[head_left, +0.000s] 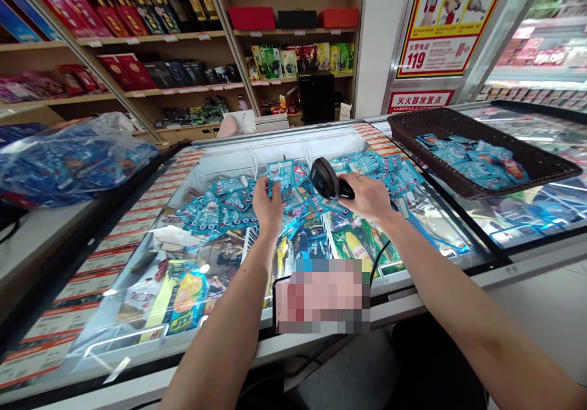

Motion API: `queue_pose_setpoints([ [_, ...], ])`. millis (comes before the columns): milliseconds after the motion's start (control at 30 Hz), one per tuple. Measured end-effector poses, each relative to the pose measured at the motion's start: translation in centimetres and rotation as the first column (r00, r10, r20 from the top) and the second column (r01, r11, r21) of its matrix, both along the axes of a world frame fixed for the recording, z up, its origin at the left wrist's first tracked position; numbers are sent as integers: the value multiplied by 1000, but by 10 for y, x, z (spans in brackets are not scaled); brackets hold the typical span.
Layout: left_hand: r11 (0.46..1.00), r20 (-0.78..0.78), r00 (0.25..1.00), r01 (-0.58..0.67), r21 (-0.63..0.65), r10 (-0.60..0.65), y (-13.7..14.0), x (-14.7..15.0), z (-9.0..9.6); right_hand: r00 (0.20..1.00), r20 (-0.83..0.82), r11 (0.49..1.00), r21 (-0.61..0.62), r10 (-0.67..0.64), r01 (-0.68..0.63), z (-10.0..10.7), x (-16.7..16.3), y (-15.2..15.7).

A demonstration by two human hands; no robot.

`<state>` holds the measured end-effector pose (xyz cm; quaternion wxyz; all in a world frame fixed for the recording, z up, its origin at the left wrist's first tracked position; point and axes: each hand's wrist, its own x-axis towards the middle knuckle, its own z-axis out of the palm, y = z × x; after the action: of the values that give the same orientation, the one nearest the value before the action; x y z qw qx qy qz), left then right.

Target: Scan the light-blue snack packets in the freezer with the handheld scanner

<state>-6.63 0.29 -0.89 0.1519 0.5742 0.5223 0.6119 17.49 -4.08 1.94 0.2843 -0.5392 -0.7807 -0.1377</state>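
Pinched in my left hand [267, 205] is a small blue snack packet [282, 172], its white barcode patch turned up toward me. My right hand [367, 197] is wrapped round the handle of a black barcode scanner [324, 179], whose head points left toward that packet. A dark cable hangs from the scanner down to the counter's front edge. Beneath both hands, many blue packets [208, 213] lie spread over the glass top of a chest freezer, and more packets [367, 164] lie to the right of the scanner.
A brown woven basket [545, 153] with several blue packets stands at the right. A clear plastic bag [77, 159] of blue packs lies at the left. A phone [321, 297], its screen blurred out, rests at the freezer's front edge. Stocked shelves [151, 37] stand behind.
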Motion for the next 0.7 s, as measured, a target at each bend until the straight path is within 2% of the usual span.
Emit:
queue_pose_setpoints([
  [133,999,-22,999,25,-22,-25,1,0,0,991,38,992,-5,129,-129,0,-1,-2],
  [267,998,-40,998,56,-14,-56,4,0,-2,978,58,979,3,202,-203,0,0,-2],
  [700,999,-94,994,54,1,-54,3,1,2,960,115,967,-3,254,-255,0,-1,-2],
])
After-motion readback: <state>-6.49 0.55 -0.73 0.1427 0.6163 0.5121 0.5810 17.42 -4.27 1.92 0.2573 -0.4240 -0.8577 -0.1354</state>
